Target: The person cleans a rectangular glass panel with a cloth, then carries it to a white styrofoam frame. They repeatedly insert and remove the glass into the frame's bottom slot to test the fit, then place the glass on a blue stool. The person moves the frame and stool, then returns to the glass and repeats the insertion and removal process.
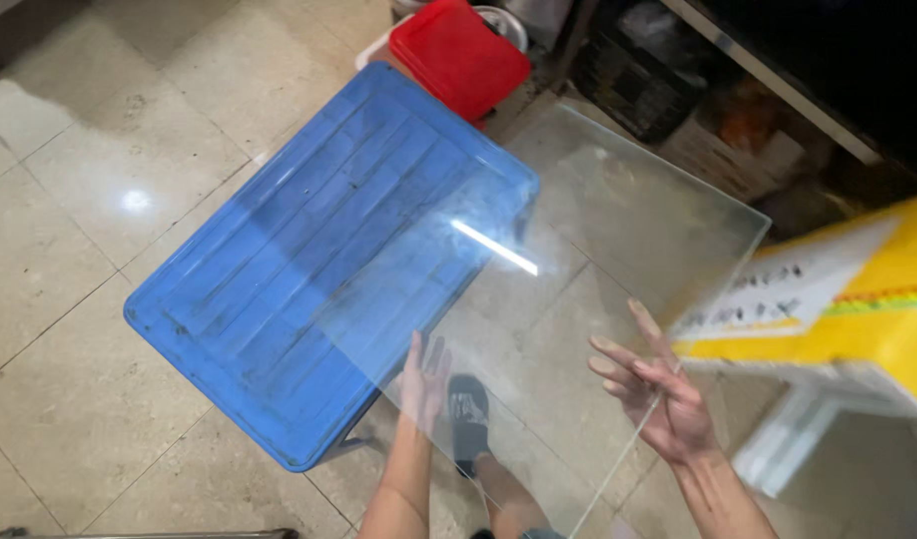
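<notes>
One clear rectangular glass pane (568,299) is held tilted above the tiled floor (69,260) by two bare hands: the left hand (423,384), at about 6 o'clock, is pressed flat beneath it with fingers together, while the right hand (658,399), at about 4 o'clock, is spread open against its near right edge, fingers apart. One foot in a dark sandal (468,414) is seen through the glass. Farther off, one blue ribbed plastic table top (308,260) lies at 9 o'clock, one red plastic lid (458,55) at 12 o'clock, and one yellow cardboard box (858,299) at 3 o'clock.
</notes>
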